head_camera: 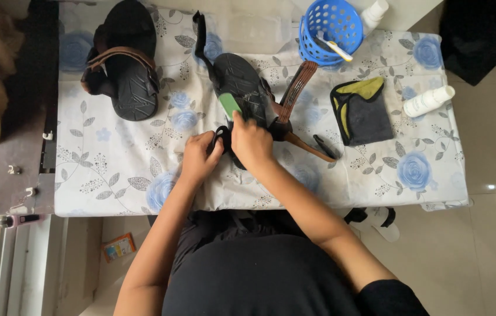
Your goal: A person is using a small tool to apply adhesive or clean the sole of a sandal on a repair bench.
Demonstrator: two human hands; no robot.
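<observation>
- The left hand (200, 157) closes its grip around the near end of a black sandal (242, 88) with brown straps, at the black loop by the heel; the fingers curl fully round it.
- The right hand (251, 142) presses down on the same sandal just beside the left, its grip shut on a small green block (229, 105) that sticks up from the fingers and lies against the sole.
- This sandal rests sole-up at the middle of the desk (113, 169), stretching away from both hands, its straps splayed to the right.
- Sandals: two. The second sandal (124, 64) lies well apart at the far left of the flowered cloth.
- White bottles: two, one bottle (428, 100) lying on its side at the right, another bottle (375, 13) behind the basket.
- One blue basket (331, 29) stands at the far edge.
- One folded grey and yellow cloth (362, 111) lies between the held sandal and the lying bottle.
</observation>
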